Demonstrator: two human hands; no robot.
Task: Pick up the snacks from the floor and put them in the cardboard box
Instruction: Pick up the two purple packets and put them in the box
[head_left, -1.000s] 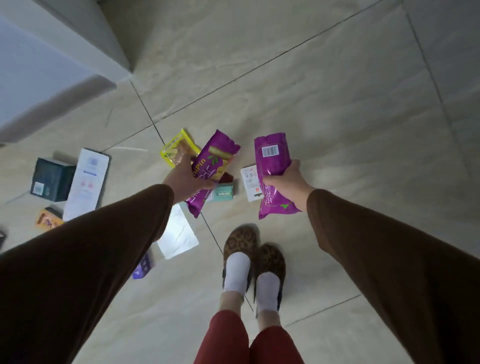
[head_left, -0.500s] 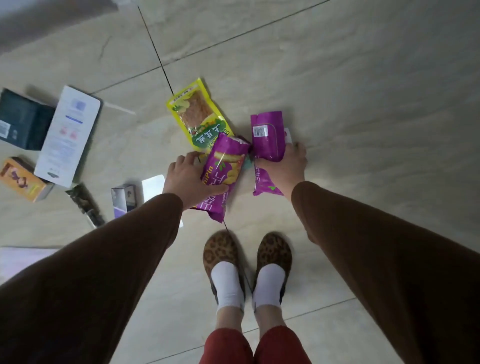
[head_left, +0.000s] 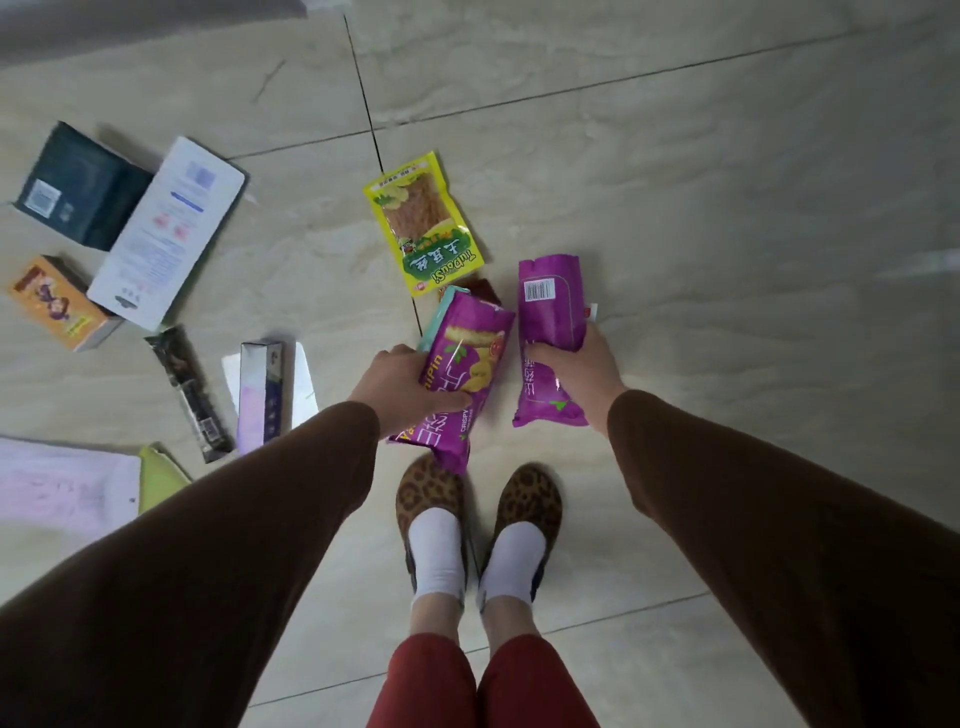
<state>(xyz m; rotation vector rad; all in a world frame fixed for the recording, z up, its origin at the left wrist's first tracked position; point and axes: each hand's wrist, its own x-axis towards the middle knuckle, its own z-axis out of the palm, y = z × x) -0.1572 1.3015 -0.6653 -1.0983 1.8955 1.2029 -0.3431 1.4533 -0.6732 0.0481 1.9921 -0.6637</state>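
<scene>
snacks mid-collection in the head view: left hand (head_left: 400, 387) grips a purple crinkly crisp packet (head_left: 464, 374) at centre frame, right hand (head_left: 582, 374) another purple packet (head_left: 549, 332). yellow-green foil pouch (head_left: 423, 223) lies on the tiled floor (head_left: 727, 208) above; boxes remain left. no cardboard box visible.

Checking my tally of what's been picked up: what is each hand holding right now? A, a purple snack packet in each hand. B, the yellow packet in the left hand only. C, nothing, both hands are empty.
A: the left hand grips one purple snack packet and the right hand grips another purple packet; the yellow packet lies untouched on the floor.
</scene>
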